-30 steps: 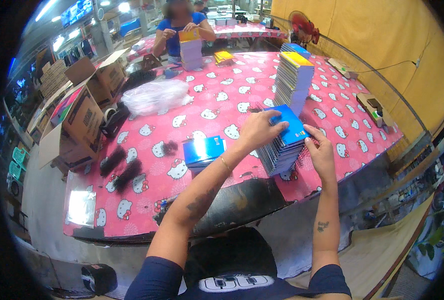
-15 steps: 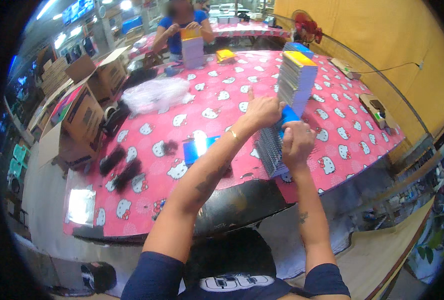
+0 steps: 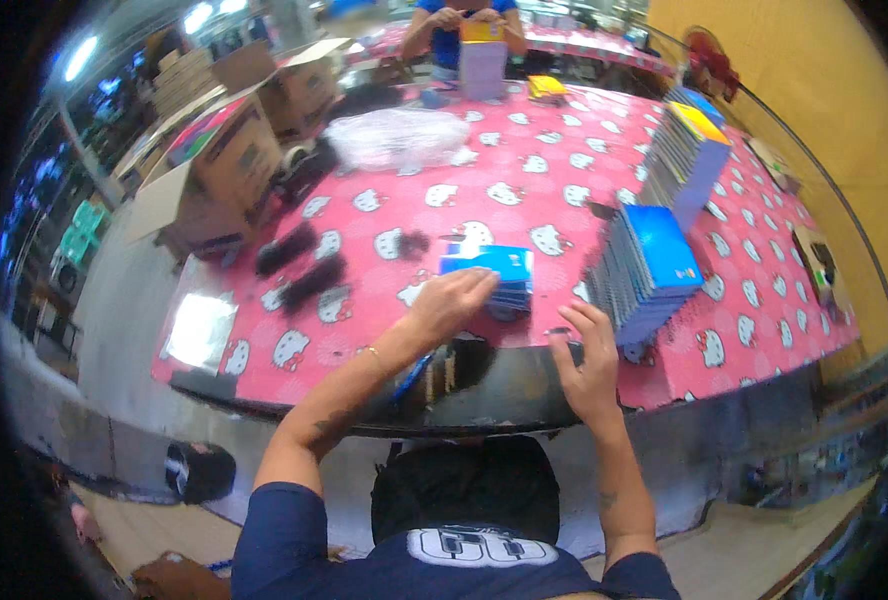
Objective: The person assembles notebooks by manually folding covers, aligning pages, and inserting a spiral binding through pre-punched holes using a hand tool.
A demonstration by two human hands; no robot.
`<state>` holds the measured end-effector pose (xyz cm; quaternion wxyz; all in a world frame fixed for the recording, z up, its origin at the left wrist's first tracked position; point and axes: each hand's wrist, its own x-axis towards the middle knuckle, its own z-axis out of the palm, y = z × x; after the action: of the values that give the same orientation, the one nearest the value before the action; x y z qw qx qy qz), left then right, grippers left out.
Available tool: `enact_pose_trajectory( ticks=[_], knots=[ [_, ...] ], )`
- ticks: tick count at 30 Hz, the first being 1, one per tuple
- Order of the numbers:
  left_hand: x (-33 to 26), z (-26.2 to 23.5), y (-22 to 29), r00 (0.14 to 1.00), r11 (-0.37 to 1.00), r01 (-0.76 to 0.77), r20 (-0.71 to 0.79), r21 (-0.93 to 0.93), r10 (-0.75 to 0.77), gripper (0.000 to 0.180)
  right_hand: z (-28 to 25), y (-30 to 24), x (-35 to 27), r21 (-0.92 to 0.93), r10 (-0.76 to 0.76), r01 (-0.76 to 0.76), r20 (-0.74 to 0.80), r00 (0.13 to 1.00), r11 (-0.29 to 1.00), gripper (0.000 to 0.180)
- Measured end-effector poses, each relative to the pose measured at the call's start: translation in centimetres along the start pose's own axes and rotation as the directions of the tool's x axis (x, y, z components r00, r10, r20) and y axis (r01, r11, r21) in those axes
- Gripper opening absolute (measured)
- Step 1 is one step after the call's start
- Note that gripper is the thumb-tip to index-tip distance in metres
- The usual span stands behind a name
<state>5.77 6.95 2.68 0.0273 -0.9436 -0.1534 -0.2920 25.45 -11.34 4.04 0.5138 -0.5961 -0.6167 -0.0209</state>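
Pink patterned cloth covers the bench point(image 3: 524, 190), which runs from near to far under indoor lighting. Far left: open cardboard boxes point(image 3: 226, 160) beside the bench edge. Dark bundles point(image 3: 302, 268) lie on the left part of the cloth; a clear plastic bag point(image 3: 396, 138) sits farther back. Left hand point(image 3: 451, 300) rests palm-down, fingers loosely extended, on the near edge of a small blue stack of booklets point(image 3: 494, 275) near the bench centre; it touches the stack without closing round it. Right hand point(image 3: 588, 362) is at the near bench edge, fingers spread wide, holding nothing, just beside a taller blue-topped stack point(image 3: 646, 270). Farther right stands a yellow-topped stack point(image 3: 686, 160). Another person point(image 3: 461, 25) works at the far end.
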Motion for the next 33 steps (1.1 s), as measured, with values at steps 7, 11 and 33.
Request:
enact_pose_trajectory(
  ticks=[7, 11, 33],
  knots=[
    [-2.4, -0.2, 10.0, 0.992, 0.991, -0.069, -0.112, -0.112, 0.057, 0.035, 1.6, 1.0, -5.2, 0.271, 0.271, -0.291, 0.111, 0.956, 0.917, 0.034],
    [-5.6, -0.1, 3.7, 0.945, 0.978, 0.168, -0.263, -0.127, -0.196, 0.034, 1.0, 2.7, -8.4, 0.297, 0.435, -0.483, 0.213, 0.875, 0.824, 0.026],
    [-8.6, -3.3, 5.8, 0.763, 0.736, 0.598, -0.055, -0.316, -0.644, 0.040, 2.2, 2.2, -6.9, 0.528, 0.414, -0.590, 0.421, 0.807, 0.612, 0.027]
  ],
)
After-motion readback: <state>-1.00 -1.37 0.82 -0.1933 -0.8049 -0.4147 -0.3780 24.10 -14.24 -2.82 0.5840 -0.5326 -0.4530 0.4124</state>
